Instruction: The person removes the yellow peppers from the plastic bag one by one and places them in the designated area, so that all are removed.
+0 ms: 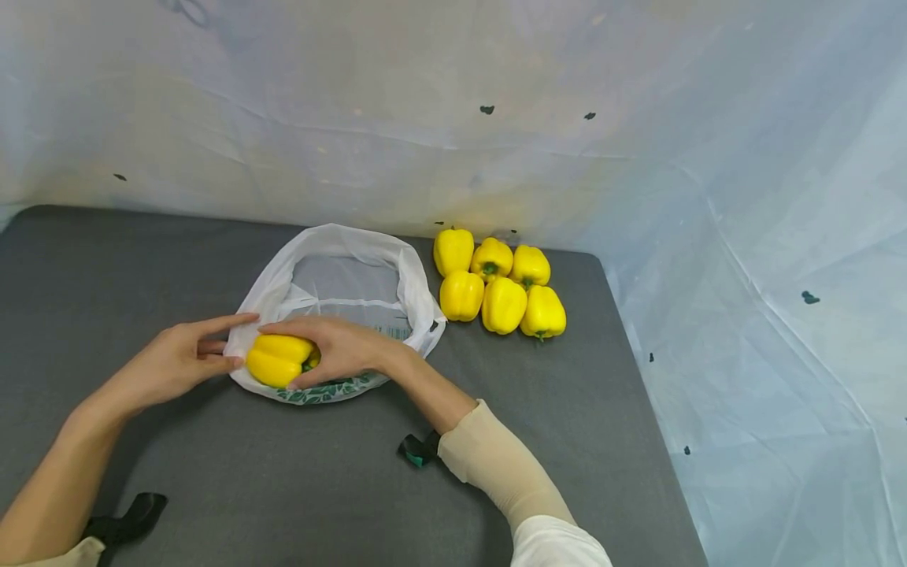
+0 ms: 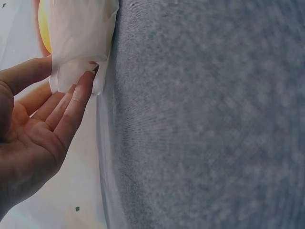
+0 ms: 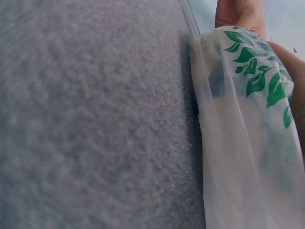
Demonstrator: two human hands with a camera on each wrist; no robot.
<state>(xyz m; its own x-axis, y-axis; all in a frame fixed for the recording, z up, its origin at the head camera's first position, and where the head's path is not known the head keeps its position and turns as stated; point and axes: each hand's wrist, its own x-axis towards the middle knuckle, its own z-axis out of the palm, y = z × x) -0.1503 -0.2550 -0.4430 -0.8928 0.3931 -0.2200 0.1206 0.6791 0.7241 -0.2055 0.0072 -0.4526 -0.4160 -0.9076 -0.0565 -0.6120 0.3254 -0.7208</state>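
In the head view my right hand (image 1: 340, 344) grips a yellow bell pepper (image 1: 276, 360) inside the left end of a white plastic bag (image 1: 265, 287). Its fingers lie over the far side of the pepper and the thumb is at the near side by the green stem. The bag lies wide on the table, its mouth facing up. My left hand (image 1: 177, 358) is at the bag's left end, its fairly straight fingers (image 2: 76, 102) and thumb touching the bag wall in the left wrist view. Green leaf print (image 3: 257, 71) marks the bag in the right wrist view.
Several yellow bell peppers (image 1: 504, 305) stand in two rows right of the bag. Whitish plastic sheeting (image 1: 397, 118) hangs behind the grey table (image 1: 340, 480) and along its right side. A black strap (image 1: 131, 516) is below the left forearm, another (image 1: 414, 449) beside the right sleeve.
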